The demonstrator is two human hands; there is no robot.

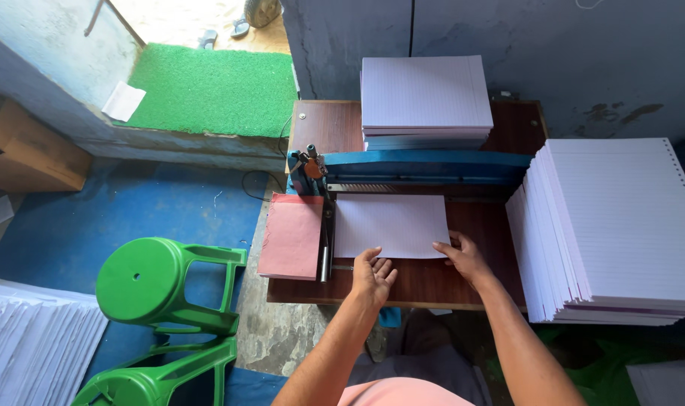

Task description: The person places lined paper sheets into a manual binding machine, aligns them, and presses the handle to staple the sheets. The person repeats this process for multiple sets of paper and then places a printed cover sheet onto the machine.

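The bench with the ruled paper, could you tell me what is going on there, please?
A person's left hand and right hand rest on the near edge of a small stack of ruled sheets, which lies flat on the wooden bench against a blue machine. A taller ruled stack sits to the right, another behind the machine.

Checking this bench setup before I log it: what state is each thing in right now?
Left hand: open, fingertips on the ruled sheet's near edge.
Right hand: pressing the sheet's right corner.
Ruled sheet: flat, fed under blue machine.
Right paper stack: fanned, leaning.
Rear stack: squared.
Green stool: tipped over.
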